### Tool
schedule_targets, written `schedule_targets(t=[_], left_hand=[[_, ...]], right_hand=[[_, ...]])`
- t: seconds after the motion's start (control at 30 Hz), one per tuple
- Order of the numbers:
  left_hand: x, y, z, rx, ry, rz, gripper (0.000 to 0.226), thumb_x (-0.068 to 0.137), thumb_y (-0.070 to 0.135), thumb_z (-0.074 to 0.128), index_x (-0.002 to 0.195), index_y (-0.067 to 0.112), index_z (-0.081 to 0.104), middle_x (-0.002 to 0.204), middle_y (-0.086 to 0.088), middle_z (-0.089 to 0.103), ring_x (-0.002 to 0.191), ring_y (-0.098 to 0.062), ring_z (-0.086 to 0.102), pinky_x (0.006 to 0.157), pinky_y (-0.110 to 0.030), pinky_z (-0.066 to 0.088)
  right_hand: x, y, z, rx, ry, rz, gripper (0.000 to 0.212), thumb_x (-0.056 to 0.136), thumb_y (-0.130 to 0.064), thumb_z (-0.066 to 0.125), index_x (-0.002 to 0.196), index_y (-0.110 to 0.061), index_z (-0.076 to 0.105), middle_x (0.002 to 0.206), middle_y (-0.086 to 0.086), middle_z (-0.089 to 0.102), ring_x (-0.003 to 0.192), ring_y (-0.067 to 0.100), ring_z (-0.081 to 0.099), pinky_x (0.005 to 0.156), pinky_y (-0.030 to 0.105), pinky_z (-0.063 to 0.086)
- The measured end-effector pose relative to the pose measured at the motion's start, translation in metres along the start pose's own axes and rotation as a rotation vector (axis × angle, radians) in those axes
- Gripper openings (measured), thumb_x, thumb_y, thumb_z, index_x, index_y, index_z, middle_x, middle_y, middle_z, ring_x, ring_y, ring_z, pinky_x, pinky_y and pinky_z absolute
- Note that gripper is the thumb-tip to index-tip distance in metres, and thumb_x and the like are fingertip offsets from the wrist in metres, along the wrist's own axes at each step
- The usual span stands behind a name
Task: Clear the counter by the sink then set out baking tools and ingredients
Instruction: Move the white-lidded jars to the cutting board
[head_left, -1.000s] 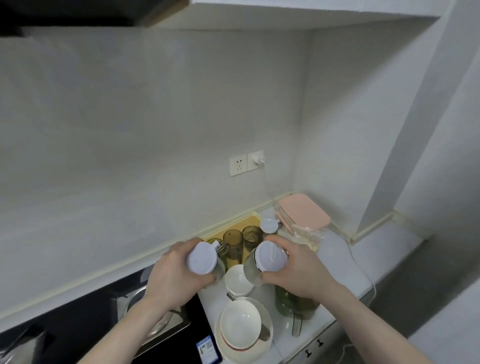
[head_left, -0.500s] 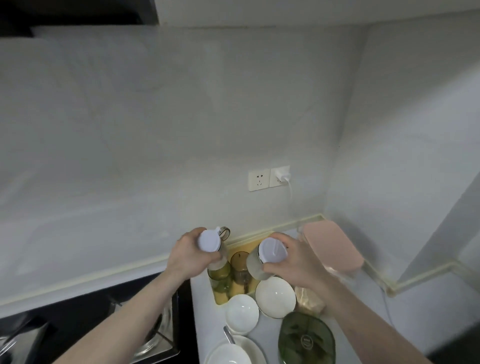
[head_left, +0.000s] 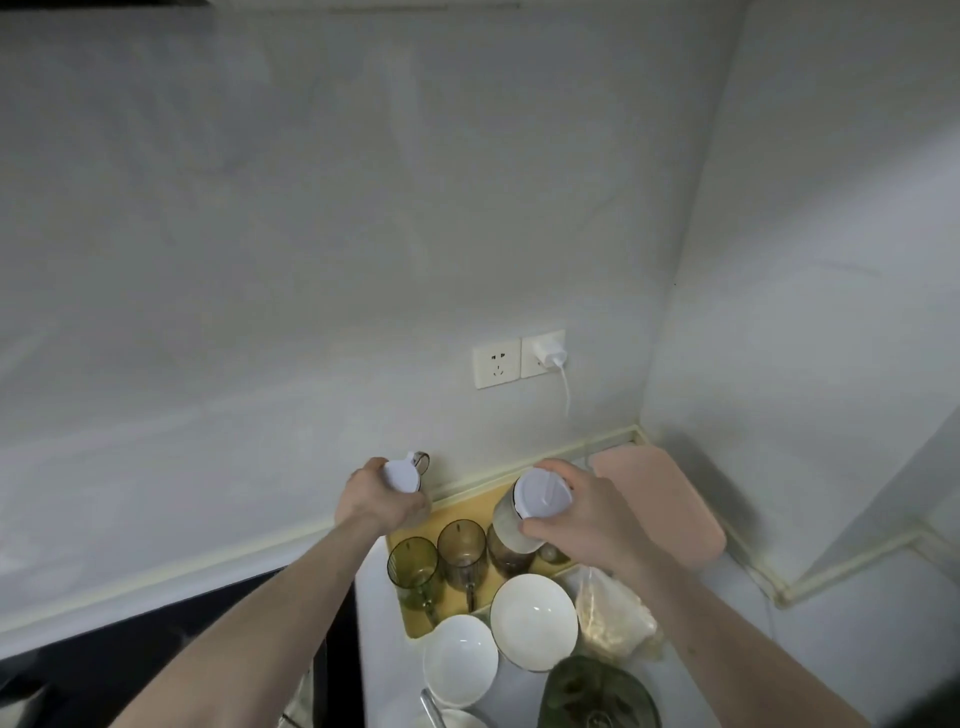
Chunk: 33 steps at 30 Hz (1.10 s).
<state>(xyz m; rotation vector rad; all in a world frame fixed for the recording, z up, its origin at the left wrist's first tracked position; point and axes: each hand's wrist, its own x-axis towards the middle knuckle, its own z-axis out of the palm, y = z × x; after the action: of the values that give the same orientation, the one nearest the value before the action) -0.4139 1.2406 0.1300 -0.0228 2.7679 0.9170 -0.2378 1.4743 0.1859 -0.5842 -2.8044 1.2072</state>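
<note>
Counter (head_left: 857, 613): two jars (head_left: 524, 514), two bowls (head_left: 532, 626)

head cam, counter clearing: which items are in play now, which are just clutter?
In play:
left hand gripping white-lidded jar
right hand gripping white-lidded glass jar

Lying about:
yellow tray of tinted glasses
white bowls
pink-lidded container
clear bag of grains

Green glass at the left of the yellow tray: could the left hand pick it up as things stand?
Probably not yet. The left hand is wrapped around a white-lidded jar above the tray. The green glass stands just below it, top unobstructed, but that hand must first set the jar down.
</note>
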Motion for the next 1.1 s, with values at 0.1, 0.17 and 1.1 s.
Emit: schedule_targets(t=[0.1, 0.17, 1.1], left_hand=[[0.018, -0.003, 0.013, 0.045, -0.022, -0.035, 0.086, 0.055, 0.047, 0.08, 0.133, 0.023, 0.053, 0.121, -0.003, 0.062, 0.102, -0.024, 0.062, 0.08, -0.033, 0.055], [0.029, -0.006, 0.024, 0.07, -0.04, -0.06, 0.082, 0.057, 0.047, 0.08, 0.131, 0.022, 0.054, 0.119, -0.002, 0.063, 0.101, -0.025, 0.062, 0.08, -0.033, 0.054], [0.097, -0.038, 0.1, 0.172, -0.199, -0.253, 0.095, 0.062, 0.044, 0.087, 0.137, 0.011, 0.041, 0.114, -0.01, 0.054, 0.103, -0.03, 0.057, 0.076, -0.037, 0.056]], right_hand=[[0.002, 0.002, -0.004, -0.016, 0.023, 0.016, 0.073, 0.064, -0.047, 0.08, 0.132, -0.046, 0.053, 0.115, -0.015, 0.066, 0.107, 0.014, 0.062, 0.091, 0.028, 0.052], [0.003, 0.004, -0.006, -0.023, 0.027, 0.013, 0.075, 0.064, -0.048, 0.08, 0.134, -0.045, 0.052, 0.116, -0.014, 0.065, 0.108, 0.015, 0.061, 0.091, 0.03, 0.052], [0.009, 0.002, 0.002, -0.102, 0.059, -0.054, 0.067, 0.068, -0.056, 0.078, 0.126, -0.032, 0.055, 0.106, -0.006, 0.065, 0.094, 0.017, 0.061, 0.064, 0.008, 0.041]])
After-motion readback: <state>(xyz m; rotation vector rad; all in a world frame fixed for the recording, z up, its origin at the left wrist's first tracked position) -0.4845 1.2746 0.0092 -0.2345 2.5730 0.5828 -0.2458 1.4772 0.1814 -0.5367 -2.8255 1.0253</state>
